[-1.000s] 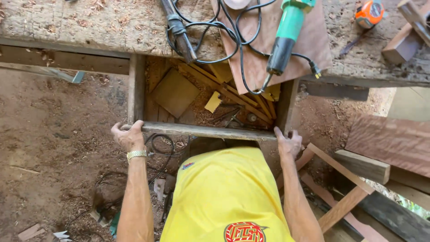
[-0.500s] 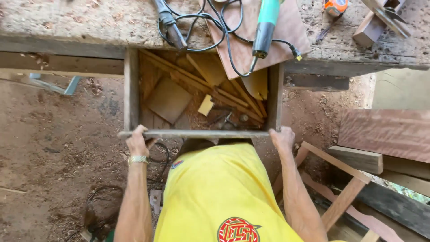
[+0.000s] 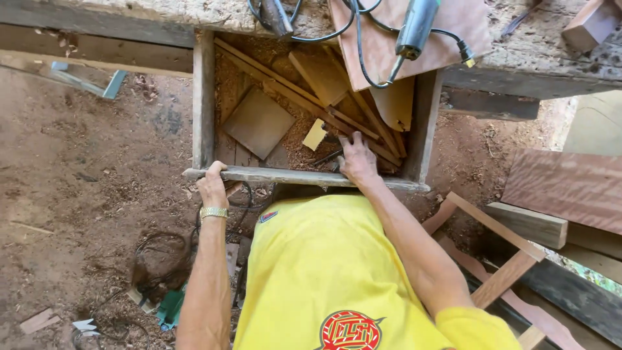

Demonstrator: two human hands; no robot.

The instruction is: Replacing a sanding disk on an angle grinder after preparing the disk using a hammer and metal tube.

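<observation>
We take the open wooden drawer (image 3: pixel 304 176) as our landmark. It hangs pulled out from under the workbench (image 3: pixel 129 16), its front board running left to right just ahead of our yellow shirt (image 3: pixel 324 259). Its long sides run away from us toward the bench.

Inside the drawer, our right hand (image 3: pixel 355 159) reaches over the front board and rests flat among the scraps, fingers slightly spread and pressing on what looks like a small dark tool or metal piece (image 3: pixel 329 156) lying near the front board. We cannot tell whether the fingers have closed on it. That piece lies just to the left of the fingertips, its long axis slanting up toward the right, roughly in line with the long thin wooden strips (image 3: pixel 304 91) that cross the drawer diagonally from the far left corner toward the near right.

Our left hand (image 3: pixel 212 186) sits at the drawer's front left corner, fingers curled over and clamped on the front board. The right hand is clearly the nearer one to the dark piece.

Further back in the drawer lie a square board (image 3: pixel 258 123), a small pale offcut (image 3: pixel 315 135) and sawdust. On the bench beyond the drawer rest a power tool (image 3: pixel 418 26) and a black cord (image 3: pixel 363 45).
</observation>
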